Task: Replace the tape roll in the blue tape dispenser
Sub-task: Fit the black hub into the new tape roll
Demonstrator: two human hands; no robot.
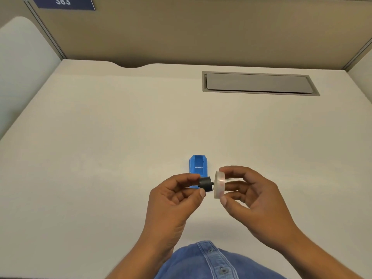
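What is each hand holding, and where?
Left hand pinches the black plastic hub by its end; right hand grips the clear tape roll by its rim.

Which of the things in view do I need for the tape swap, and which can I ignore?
Needed:
- blue dispenser, on the desk
- black spool, in the left hand
- clear tape roll, in the right hand

Ignore:
- grey cable hatch
- sign 383

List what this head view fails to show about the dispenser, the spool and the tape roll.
- Blue dispenser: near end hidden behind the left hand and black spool.
- Tape roll: seen edge-on, core hidden; far face covered by the right hand.
- Spool's grip end: hidden by left fingers.
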